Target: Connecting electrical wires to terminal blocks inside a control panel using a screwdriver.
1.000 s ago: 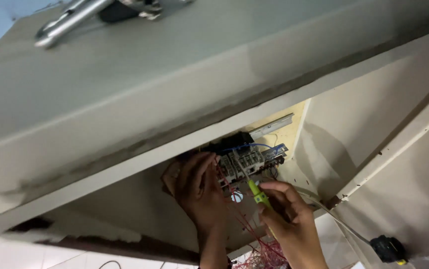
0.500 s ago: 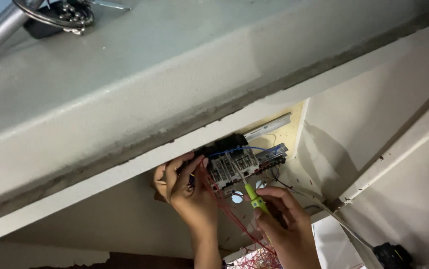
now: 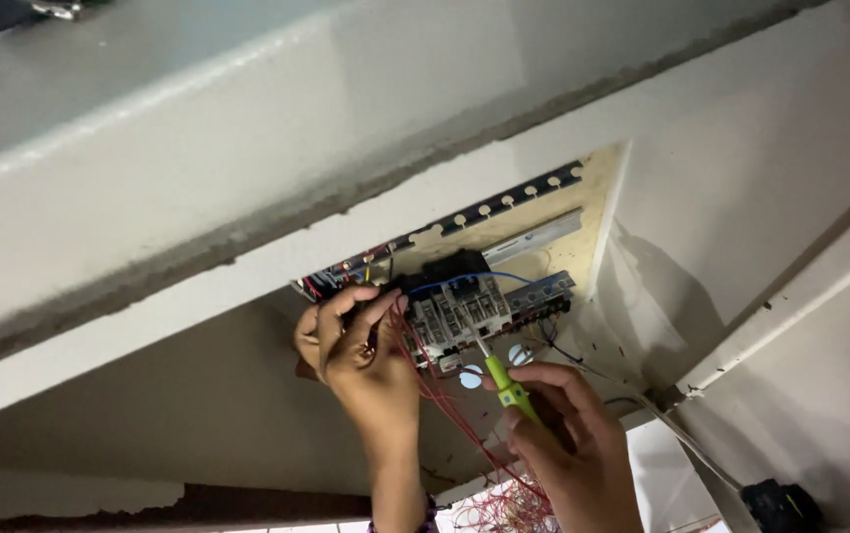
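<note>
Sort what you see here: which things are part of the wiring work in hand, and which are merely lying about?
In use: left hand, right hand, green screwdriver, breaker row, red wires.

Lying about: black device at lower right, metal clamp on the beam.

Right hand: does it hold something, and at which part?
The right hand holds a green-handled screwdriver by its handle; the shaft points up to the breaker block.

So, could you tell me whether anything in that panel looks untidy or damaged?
Yes. Loose red wires spill down from the breakers in a tangle between the left hand and the right hand, which holds a green screwdriver. The backboard is bare, with no cover.
</note>
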